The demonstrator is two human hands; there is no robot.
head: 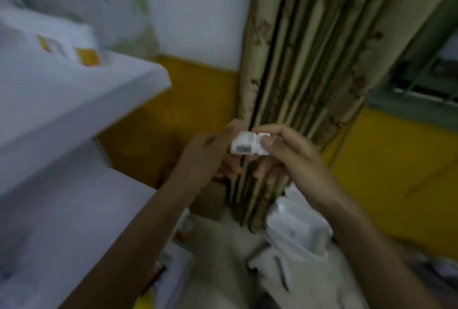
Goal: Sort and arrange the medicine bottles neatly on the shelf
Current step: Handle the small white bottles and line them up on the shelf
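Gripping the medicine bottle endwise with left hand and right hand, fingers curled. Tipped sideways, barcode up, probably for reading.

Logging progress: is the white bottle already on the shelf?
No, the left hand and right hand both hold the white bottle in mid-air, off to the right of the shelf.

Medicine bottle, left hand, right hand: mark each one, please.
medicine bottle [244,145], head view, on its white body beside the barcode.
left hand [204,157], head view, back of the hand.
right hand [293,157], head view, back of the hand.
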